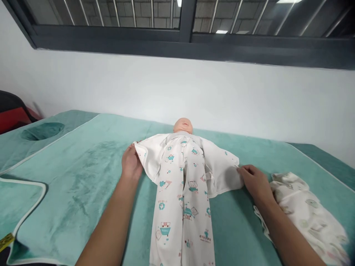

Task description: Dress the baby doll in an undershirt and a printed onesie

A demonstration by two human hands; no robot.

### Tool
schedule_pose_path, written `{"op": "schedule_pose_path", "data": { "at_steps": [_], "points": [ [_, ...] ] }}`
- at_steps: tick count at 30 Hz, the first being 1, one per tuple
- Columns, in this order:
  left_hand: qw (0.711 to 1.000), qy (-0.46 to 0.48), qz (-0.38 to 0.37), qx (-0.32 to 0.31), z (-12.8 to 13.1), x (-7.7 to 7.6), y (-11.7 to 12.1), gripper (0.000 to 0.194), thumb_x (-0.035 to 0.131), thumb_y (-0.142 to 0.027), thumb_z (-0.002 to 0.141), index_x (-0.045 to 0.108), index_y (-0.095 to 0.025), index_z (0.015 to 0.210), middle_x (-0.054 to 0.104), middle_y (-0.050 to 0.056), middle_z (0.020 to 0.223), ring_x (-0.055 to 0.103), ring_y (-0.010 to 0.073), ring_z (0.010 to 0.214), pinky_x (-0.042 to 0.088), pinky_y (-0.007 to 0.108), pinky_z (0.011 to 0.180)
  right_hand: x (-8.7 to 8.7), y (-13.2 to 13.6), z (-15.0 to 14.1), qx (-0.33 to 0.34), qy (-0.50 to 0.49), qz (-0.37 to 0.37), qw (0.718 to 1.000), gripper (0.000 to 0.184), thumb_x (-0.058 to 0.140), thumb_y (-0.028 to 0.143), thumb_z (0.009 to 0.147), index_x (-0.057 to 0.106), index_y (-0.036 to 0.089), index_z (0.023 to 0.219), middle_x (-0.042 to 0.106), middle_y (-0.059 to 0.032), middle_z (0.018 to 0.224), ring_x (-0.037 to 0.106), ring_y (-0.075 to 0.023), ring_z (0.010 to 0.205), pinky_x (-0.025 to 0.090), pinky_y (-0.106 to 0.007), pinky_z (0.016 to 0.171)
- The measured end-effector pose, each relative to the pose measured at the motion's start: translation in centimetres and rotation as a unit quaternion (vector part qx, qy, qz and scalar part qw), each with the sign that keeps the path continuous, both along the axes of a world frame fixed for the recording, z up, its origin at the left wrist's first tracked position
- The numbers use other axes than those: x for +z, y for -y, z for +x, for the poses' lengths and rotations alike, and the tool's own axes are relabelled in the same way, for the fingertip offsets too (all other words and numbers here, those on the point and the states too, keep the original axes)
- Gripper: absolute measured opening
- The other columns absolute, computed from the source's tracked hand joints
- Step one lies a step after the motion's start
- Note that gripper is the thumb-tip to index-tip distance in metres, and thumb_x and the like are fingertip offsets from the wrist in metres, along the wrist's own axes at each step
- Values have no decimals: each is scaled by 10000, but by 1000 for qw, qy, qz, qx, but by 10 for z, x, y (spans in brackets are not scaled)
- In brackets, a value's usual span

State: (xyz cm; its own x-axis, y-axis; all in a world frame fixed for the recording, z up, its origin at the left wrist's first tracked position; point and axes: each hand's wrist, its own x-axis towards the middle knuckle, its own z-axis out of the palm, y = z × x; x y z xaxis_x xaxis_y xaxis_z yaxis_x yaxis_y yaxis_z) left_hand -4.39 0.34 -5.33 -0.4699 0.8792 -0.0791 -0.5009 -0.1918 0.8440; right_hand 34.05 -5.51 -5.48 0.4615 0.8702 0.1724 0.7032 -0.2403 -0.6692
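Observation:
A baby doll [183, 125] lies face up on a teal towel [83, 173], its head toward the wall. It wears a white printed sleepsuit [183, 192] whose front flaps are spread out to both sides. My left hand [131, 162] pinches the edge of the left flap. My right hand [253, 181] holds the tip of the right flap down against the towel, fingers closed on the cloth.
A crumpled white printed garment [307, 214] lies at the right, beside my right forearm. A second teal towel [16, 203] overlaps at the near left. A white wall and a dark window frame stand behind. A red and black object [12, 111] sits far left.

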Motion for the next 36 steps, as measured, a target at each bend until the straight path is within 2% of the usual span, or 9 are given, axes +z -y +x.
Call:
{"op": "schedule_pose_path", "data": {
  "at_steps": [3, 8, 10, 13, 16, 18, 29, 32, 36],
  "points": [
    [1000, -19, -22, 8, 3, -3, 7, 106, 651, -279, 770, 575, -210, 745, 567, -25, 680, 563, 141, 635, 492, 286, 625, -2, 5, 8, 22, 54, -37, 998, 228, 512, 433, 744, 603, 226, 716, 626, -34, 668, 566, -230, 637, 400, -351, 596],
    [962, -225, -14, 157, 3, 6, 0, 95, 560, -309, 836, 571, -217, 854, 605, 12, 916, 595, 148, 865, 502, 287, 788, 15, -8, -38, 75, 117, 117, 983, 255, 495, 387, 810, 611, 203, 943, 638, -108, 992, 601, -252, 890, 460, -388, 795],
    [915, -368, 23, 162, 10, 13, -12, 123, 516, -316, 870, 589, -222, 900, 606, 36, 1035, 582, 168, 1000, 484, 307, 883, 31, -21, -76, 162, 69, 141, 974, 247, 493, 364, 847, 604, 212, 1006, 637, -93, 1049, 597, -233, 951, 465, -377, 843],
    [811, -583, 45, 14, 28, 18, -35, 234, 484, -330, 900, 598, -197, 1056, 611, 101, 1179, 558, 233, 1136, 426, 379, 998, 54, -53, -140, 303, 22, 133, 944, 224, 485, 276, 863, 612, 217, 1038, 646, -65, 1103, 581, -210, 1030, 443, -361, 916],
    [669, -738, -22, -80, 39, 15, -58, 337, 393, -361, 947, 575, -171, 1156, 622, 151, 1213, 557, 286, 1176, 379, 440, 1027, 67, -93, -192, 400, 83, 112, 906, 242, 475, 212, 854, 632, 202, 1037, 654, -69, 1119, 556, -214, 1090, 406, -352, 950],
    [626, -770, -66, -105, 36, 12, -71, 335, 338, -320, 956, 614, -174, 1078, 675, 151, 1094, 614, 295, 1089, 410, 449, 970, 68, -116, -210, 439, 154, 53, 884, 248, 477, 200, 841, 652, 194, 1016, 666, -81, 1105, 571, -230, 1068, 420, -344, 888],
    [620, -757, -162, -127, -5, 8, -95, 333, 349, -277, 900, 675, -212, 894, 729, 108, 977, 679, 259, 900, 480, 329, 718, 70, -155, -221, 475, 317, -86, 817, 396, 527, 231, 807, 606, 208, 1194, 622, -77, 1253, 566, -236, 1126, 449, -310, 825],
    [621, -755, -164, -130, -6, 5, -95, 348, 348, -319, 909, 683, -230, 880, 732, 90, 992, 677, 249, 898, 476, 317, 709, 73, -170, -246, 508, 371, -153, 762, 288, 575, 272, 787, 671, 196, 1048, 678, -98, 1114, 638, -250, 963, 452, -296, 685],
    [623, -755, -160, -126, -8, 2, -96, 356, 358, -358, 914, 690, -238, 869, 733, 87, 984, 677, 248, 888, 466, 315, 701, 69, -181, -269, 511, 394, -213, 734, 183, 676, 295, 709, 692, 187, 856, 703, -67, 806, 662, -239, 716, 426, -293, 588]
  ]
}}
